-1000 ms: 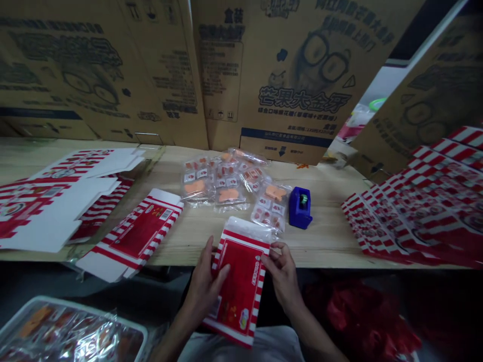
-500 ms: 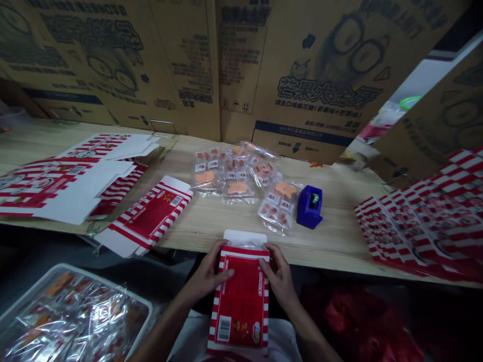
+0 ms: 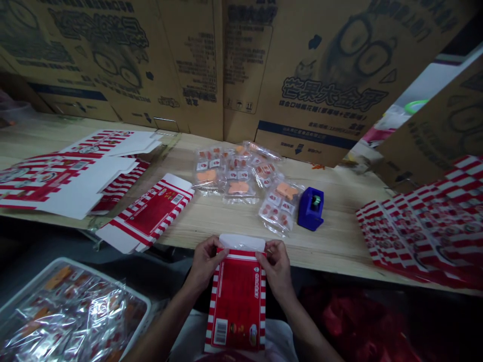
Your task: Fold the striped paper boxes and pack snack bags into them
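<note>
Both hands grip the red-and-white box (image 3: pixel 237 296), held over the lap just off the front edge of the table (image 3: pixel 339 231). The left hand (image 3: pixel 206 259) pinches its upper left corner, the right hand (image 3: pixel 277 266) its upper right, beside the raised white flap (image 3: pixel 241 242). Past them, clear packets (image 3: pixel 239 173) lie towards the table's back edge, with a blue tape dispenser (image 3: pixel 310 208) just to their right. Another striped box (image 3: pixel 154 211) juts over the front edge on the left; below sits a white tub (image 3: pixel 146 303).
</note>
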The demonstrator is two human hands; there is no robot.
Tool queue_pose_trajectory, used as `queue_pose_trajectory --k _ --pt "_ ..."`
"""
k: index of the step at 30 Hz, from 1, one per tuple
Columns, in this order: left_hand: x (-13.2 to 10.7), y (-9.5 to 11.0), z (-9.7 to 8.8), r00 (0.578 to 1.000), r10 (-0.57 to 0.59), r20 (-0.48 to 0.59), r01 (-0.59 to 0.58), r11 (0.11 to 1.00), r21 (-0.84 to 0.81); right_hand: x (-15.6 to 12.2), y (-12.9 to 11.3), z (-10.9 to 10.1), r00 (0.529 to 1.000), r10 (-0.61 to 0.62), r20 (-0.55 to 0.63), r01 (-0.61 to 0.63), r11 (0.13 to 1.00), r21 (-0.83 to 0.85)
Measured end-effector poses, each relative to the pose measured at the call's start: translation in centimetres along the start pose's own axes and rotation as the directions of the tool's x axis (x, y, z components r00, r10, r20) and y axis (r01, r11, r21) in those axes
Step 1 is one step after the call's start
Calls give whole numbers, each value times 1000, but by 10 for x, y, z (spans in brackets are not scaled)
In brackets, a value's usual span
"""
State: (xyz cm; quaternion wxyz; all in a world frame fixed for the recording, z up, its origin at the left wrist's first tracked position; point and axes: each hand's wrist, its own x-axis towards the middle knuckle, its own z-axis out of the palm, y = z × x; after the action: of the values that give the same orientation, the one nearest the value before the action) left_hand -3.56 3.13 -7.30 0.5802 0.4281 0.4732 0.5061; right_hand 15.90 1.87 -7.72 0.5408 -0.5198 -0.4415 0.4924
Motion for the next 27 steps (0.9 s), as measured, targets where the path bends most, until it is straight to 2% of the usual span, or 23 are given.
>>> queue_pose_trajectory --k 2,4,8,10,12,18,23,27 --pt "-1 0 0 999 -35 -35 33 998 -62 2 -2 1 997 50 58 -53 998 42" --pt "-1 2 -4 1000 -31 7 31 998 -55 4 -5 -1 990 32 140 -30 999 -15" --pt "1 9 -18 984 54 168 -88 976 199 6 -13 -6 967 -98 234 142 973 -179" --pt "1 14 -23 972 107 208 -169 935 313 5 -17 -7 954 -112 277 175 961 -212" --pt "-1 20 -26 964 128 232 -208 908 363 5 -19 -8 948 -63 313 140 963 -229" --pt "2 37 -32 943 97 319 -248 843 478 19 -30 -6 918 79 388 43 955 -294" --pt "14 51 -38 937 16 349 -182 875 449 33 -54 2 899 130 418 26 938 -347" --pt "22 55 -37 931 -49 362 -116 900 420 36 -63 8 889 124 441 65 918 -390"
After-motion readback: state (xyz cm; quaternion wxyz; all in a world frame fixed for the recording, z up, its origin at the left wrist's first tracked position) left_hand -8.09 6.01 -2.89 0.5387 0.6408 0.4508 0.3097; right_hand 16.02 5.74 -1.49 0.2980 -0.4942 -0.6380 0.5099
